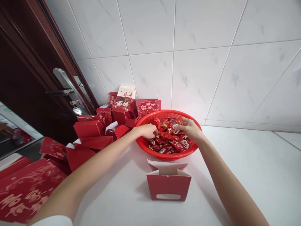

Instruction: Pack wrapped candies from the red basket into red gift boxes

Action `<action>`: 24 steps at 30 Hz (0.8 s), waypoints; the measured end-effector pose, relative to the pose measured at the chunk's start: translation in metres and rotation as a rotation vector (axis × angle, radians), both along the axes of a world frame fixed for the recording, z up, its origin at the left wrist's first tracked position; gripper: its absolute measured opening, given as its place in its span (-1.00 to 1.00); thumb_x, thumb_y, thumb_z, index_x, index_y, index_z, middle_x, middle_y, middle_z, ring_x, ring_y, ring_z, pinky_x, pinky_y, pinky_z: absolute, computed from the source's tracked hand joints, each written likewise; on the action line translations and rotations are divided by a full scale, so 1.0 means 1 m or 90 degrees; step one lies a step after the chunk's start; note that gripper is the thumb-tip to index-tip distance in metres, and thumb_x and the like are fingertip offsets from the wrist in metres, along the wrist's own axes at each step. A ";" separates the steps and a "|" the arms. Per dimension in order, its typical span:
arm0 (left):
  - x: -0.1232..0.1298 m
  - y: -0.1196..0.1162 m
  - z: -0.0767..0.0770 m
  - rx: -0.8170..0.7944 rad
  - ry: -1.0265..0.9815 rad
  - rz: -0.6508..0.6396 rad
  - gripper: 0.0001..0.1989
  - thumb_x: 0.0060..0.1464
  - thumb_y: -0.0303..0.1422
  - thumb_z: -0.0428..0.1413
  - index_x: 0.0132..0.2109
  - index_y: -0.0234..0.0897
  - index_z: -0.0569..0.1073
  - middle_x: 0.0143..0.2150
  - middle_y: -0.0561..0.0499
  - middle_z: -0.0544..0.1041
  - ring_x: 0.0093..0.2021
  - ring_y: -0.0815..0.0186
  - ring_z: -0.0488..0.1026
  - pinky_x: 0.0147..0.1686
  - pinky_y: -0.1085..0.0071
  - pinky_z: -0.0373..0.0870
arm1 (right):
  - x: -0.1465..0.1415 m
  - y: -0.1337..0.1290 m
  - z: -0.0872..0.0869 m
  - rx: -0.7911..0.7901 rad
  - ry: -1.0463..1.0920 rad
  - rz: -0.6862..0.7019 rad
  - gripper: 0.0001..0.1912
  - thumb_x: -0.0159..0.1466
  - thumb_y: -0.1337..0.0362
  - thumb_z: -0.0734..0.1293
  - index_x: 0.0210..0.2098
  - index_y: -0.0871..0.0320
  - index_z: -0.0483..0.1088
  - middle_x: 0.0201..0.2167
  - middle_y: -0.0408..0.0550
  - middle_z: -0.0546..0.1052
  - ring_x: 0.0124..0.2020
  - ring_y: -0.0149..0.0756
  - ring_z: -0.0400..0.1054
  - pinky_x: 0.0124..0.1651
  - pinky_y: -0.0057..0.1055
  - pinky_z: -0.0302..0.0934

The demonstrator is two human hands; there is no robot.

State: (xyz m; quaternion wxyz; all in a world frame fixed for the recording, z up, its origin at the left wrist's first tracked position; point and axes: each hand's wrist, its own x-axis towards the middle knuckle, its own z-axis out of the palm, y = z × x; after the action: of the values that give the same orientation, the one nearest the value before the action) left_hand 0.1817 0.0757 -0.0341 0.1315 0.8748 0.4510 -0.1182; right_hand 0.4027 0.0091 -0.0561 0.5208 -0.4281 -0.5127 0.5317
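A red plastic basket (141,147) with a perforated wall holds a heap of wrapped candies (170,142) in red and dark red packets. My left hand (150,131) reaches in over its left side, fingers curled down among the wrappers; what lies under the fingertips is hidden. At the right side, my right hand (191,129) has thumb and fingers closed on a dark red candy packet (174,122). In front of the basket stands a red gift box (168,186), upright with its top open and a pale oval window low on its front.
Many folded red gift boxes (90,128) are piled on the left, some along the tiled wall (150,78). One white-topped box (125,94) shows cartoon figures. A dark wooden door (30,62) with a metal handle stands behind them. Everything rests on a white tabletop (246,166).
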 end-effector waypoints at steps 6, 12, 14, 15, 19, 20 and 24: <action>0.005 -0.003 -0.002 -0.041 0.084 0.040 -0.40 -0.28 -0.28 0.38 0.02 -0.28 0.56 0.01 -0.21 0.61 0.01 -0.10 0.53 -0.14 0.30 0.43 | -0.007 -0.001 0.000 -0.024 -0.005 -0.013 -0.79 -0.03 0.36 0.48 -0.37 0.13 0.48 -0.44 -0.15 0.58 -0.40 -0.32 0.45 -0.36 -0.40 0.35; 0.008 0.001 -0.007 -0.018 0.115 0.020 -0.41 -0.24 -0.26 0.36 0.01 -0.36 0.53 0.03 -0.29 0.58 -0.07 -0.06 0.54 -0.20 0.31 0.40 | -0.006 -0.003 0.000 -0.016 -0.022 -0.008 -0.78 -0.02 0.32 0.49 -0.35 0.12 0.46 -0.39 -0.13 0.58 -0.39 -0.30 0.44 -0.34 -0.36 0.35; 0.002 0.008 -0.007 -0.035 0.055 0.008 -0.67 -0.09 -0.28 0.28 -0.15 -0.31 0.56 -0.10 -0.18 0.64 -0.16 0.07 0.56 -0.25 0.37 0.38 | -0.005 -0.002 -0.002 -0.007 -0.019 -0.008 -0.77 -0.02 0.31 0.49 -0.36 0.12 0.45 -0.38 -0.13 0.59 -0.39 -0.30 0.44 -0.33 -0.35 0.35; -0.002 0.012 -0.007 -0.049 0.004 0.008 -0.78 -0.04 -0.28 0.24 -0.22 -0.29 0.56 -0.17 -0.12 0.65 -0.19 0.13 0.56 -0.26 0.40 0.37 | -0.004 -0.001 -0.002 -0.005 -0.017 -0.008 -0.77 -0.02 0.30 0.50 -0.37 0.11 0.44 -0.39 -0.13 0.58 -0.39 -0.30 0.44 -0.33 -0.35 0.35; -0.016 0.018 -0.001 -0.126 -0.270 0.036 -0.79 0.07 -0.21 0.17 -0.26 -0.27 0.53 -0.21 -0.05 0.65 -0.23 0.23 0.56 -0.24 0.43 0.39 | -0.002 0.003 -0.007 -0.015 -0.001 -0.001 -0.76 -0.02 0.26 0.52 -0.36 0.12 0.47 -0.38 -0.13 0.57 -0.37 -0.31 0.44 -0.33 -0.37 0.34; -0.018 0.016 0.001 -0.151 -0.327 0.051 -0.74 0.08 -0.17 0.17 -0.21 -0.28 0.52 -0.19 -0.06 0.65 -0.25 0.23 0.56 -0.24 0.41 0.41 | -0.001 0.004 -0.008 -0.020 0.012 0.004 -0.74 -0.02 0.25 0.53 -0.35 0.12 0.48 -0.36 -0.12 0.58 -0.36 -0.31 0.45 -0.32 -0.37 0.35; -0.019 0.005 0.006 -0.182 -0.446 0.072 -0.58 0.07 -0.05 0.20 -0.06 -0.28 0.48 -0.14 -0.08 0.60 -0.36 0.26 0.54 -0.25 0.34 0.44 | 0.001 0.007 -0.009 -0.049 0.085 0.035 -0.71 -0.06 0.24 0.58 -0.41 0.13 0.46 -0.37 -0.10 0.56 -0.33 -0.30 0.45 -0.26 -0.35 0.40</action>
State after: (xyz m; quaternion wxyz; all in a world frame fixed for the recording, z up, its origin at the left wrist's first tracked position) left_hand 0.1628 0.0809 -0.0278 0.4048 0.8088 0.4053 0.1334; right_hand 0.4034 0.0157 -0.0646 0.5220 -0.3971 -0.4676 0.5926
